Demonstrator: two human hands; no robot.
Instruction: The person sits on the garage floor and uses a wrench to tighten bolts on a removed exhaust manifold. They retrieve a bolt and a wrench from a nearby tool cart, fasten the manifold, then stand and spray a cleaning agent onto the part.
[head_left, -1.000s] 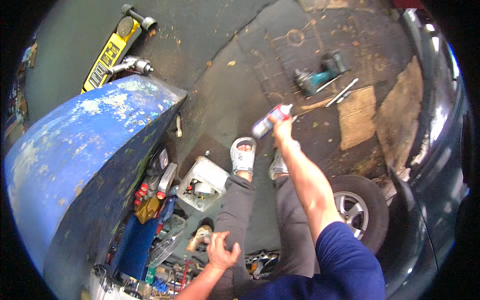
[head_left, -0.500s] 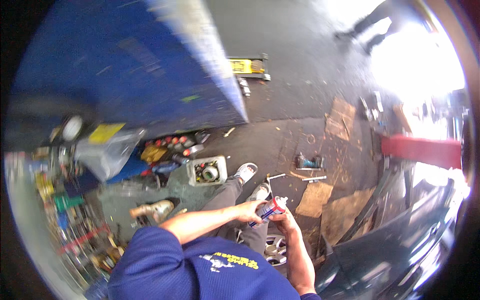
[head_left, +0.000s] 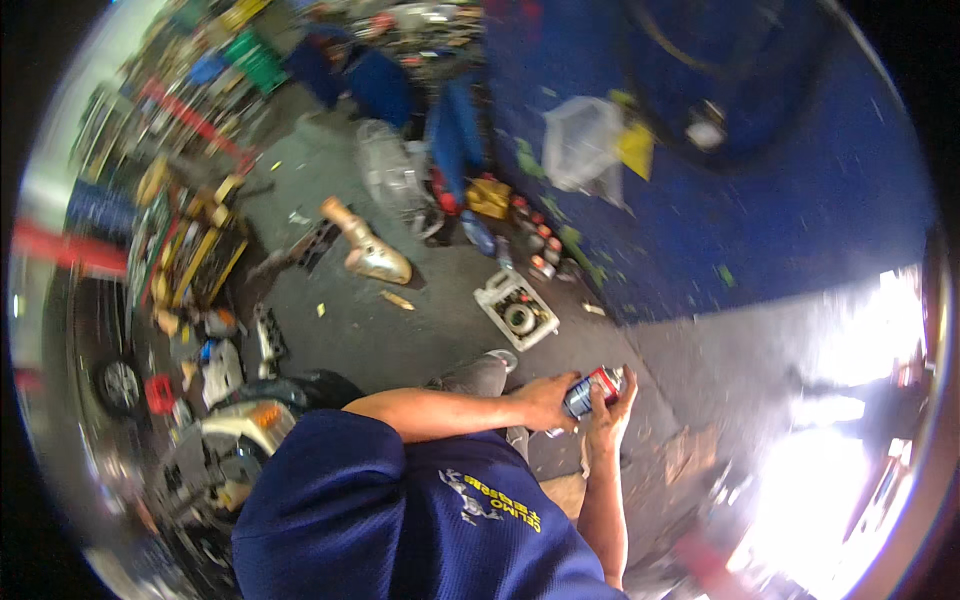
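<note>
Both of my hands are on a spray can point(head_left: 590, 394), dark blue with a red top band, in front of my body. It is tilted, its nozzle end toward the upper right. My left hand point(head_left: 545, 402) is closed round the lower part of the can. My right hand point(head_left: 608, 412) grips it near the top, fingers bent along its side. Blur hides the nozzle's detail. Just beyond my hands, a cut-open whitish jug point(head_left: 549, 334) stands on the floor with a round part and small pieces inside.
A blue wall point(head_left: 800, 230) rises at the upper right, with several small bottles point(head_left: 540, 240) along its foot. A tan, boot-shaped part point(head_left: 378, 262) lies on the floor. At the left are a motorcycle point(head_left: 235, 440), cluttered parts point(head_left: 205, 240) and a dark car point(head_left: 95, 350).
My view and body have turned left; the blue wall has moved from upper left to upper right. The motorcycle and dark car have come into view. Both hands still hold the spray can.
</note>
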